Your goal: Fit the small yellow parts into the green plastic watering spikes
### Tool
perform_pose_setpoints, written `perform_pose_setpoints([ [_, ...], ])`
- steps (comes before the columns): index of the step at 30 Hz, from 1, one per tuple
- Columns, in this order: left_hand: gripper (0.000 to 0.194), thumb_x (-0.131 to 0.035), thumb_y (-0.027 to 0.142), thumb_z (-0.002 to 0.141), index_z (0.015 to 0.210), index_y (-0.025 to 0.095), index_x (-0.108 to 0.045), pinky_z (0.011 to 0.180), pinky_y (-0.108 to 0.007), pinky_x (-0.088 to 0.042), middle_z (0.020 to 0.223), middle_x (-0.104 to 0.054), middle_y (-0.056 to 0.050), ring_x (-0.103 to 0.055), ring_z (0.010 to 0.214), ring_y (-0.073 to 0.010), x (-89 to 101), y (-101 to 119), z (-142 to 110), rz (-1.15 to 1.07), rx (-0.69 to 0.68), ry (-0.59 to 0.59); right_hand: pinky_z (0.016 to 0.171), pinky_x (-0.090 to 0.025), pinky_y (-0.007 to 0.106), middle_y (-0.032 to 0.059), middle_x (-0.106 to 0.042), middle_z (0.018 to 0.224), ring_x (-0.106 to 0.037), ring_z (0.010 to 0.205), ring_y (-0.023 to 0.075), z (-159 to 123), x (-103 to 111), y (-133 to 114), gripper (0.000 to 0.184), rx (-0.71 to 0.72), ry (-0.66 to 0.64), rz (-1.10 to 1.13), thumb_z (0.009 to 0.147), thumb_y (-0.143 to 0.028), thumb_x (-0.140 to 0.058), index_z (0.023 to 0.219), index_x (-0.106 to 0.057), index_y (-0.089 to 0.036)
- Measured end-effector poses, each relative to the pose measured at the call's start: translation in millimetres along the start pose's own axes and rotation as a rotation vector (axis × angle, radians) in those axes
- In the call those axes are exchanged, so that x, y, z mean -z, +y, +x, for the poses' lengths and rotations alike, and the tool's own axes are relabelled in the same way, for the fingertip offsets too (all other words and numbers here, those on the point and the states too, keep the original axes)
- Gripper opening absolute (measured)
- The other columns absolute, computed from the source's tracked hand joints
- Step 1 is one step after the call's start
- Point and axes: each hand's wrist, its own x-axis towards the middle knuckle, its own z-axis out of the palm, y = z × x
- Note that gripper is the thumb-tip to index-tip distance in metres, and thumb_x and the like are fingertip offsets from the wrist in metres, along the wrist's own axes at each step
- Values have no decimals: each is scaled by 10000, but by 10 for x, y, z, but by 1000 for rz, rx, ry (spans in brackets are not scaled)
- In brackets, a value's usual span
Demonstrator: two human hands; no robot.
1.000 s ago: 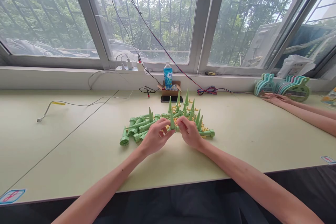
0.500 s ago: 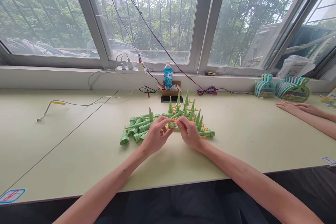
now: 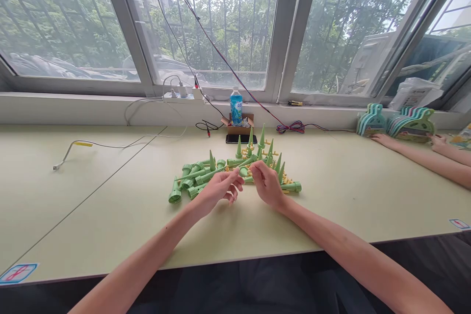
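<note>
A small green plastic cone piece (image 3: 243,171) is held up between my two hands, above the near side of a pile. My left hand (image 3: 221,188) has its thumb and forefinger at the left edge of this piece, the other fingers loosely curled below. On the other side, my right hand (image 3: 268,185) is closed, fingertips close to the piece. Whatever lies inside its fingers is hidden. Left of my hands lie several green ribbed-collar spikes (image 3: 174,195). Behind my right hand, green cones (image 3: 261,136) stand upright among small yellow valve-like parts (image 3: 270,152).
Behind the pile are a black phone (image 3: 241,139), a cardboard box (image 3: 240,129) and a blue-labelled bottle (image 3: 236,106). A coiled cable (image 3: 290,127) lies by the wall. At right, another person's hand (image 3: 384,140) touches green and teal packaged items (image 3: 410,125). A white cable (image 3: 110,145) crosses the left side.
My left hand has turned and its lower fingers have loosened, and the green piece now shows more of its cone. My right hand stays nearly still. The other person's hands have moved apart.
</note>
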Motion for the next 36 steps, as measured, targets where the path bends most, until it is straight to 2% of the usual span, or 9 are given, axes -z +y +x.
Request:
perform_pose_setpoints([
  [4, 580, -535, 672, 830, 828, 103, -642, 430, -212, -421, 743, -590, -46, -520, 519, -88, -1, 3, -12, -13, 57, -55, 505, -290, 235, -54, -374, 605, -311, 508, 101, -1, 5, -9, 259, 28, -41, -8, 1018, -351, -366, 821, -458, -210],
  [10, 530, -575, 647, 820, 785, 118, -591, 445, -211, -427, 762, -584, -32, -517, 503, -72, 5, 0, -17, -45, 45, -79, 497, -293, 228, -60, -376, 587, -323, 491, 96, -11, 2, 27, 263, 14, -89, 29, 1019, -355, -361, 815, -442, -209],
  [13, 514, -586, 633, 821, 764, 122, -586, 450, -211, -426, 706, -575, -19, -505, 489, -70, -1, 13, -30, -22, 30, -81, 491, -290, 224, -64, -373, 578, -317, 482, 92, -13, -2, 44, 262, 14, -93, 51, 1019, -349, -361, 812, -436, -209],
  [17, 502, -600, 631, 811, 750, 133, -588, 471, -218, -438, 616, -552, 7, -504, 486, -78, -1, 14, -43, 54, -10, -50, 495, -295, 219, -62, -389, 582, -330, 483, 89, -10, -7, 58, 257, 21, -94, 59, 1017, -336, -369, 806, -435, -206],
  [29, 377, -600, 522, 855, 749, 163, -558, 458, -211, -449, 580, -515, 33, -535, 511, -102, 17, -33, -44, 316, -220, 46, 489, -295, 219, -59, -396, 578, -335, 480, 91, -10, -4, 67, 246, -6, -99, 59, 1011, -331, -375, 808, -436, -207],
  [33, 373, -594, 511, 861, 727, 172, -514, 424, -193, -426, 620, -487, 34, -525, 513, -90, 7, -34, -49, 359, -263, 92, 485, -290, 220, -59, -394, 576, -336, 477, 92, -5, -1, 61, 243, 1, -101, 62, 1010, -327, -374, 806, -431, -208],
  [36, 362, -630, 493, 836, 722, 167, -522, 398, -191, -433, 730, -483, 15, -544, 541, -86, 17, -55, -37, 371, -306, 129, 482, -281, 220, -62, -380, 574, -324, 473, 90, -2, -1, 57, 243, 4, -104, 70, 1012, -323, -374, 803, -426, -209],
])
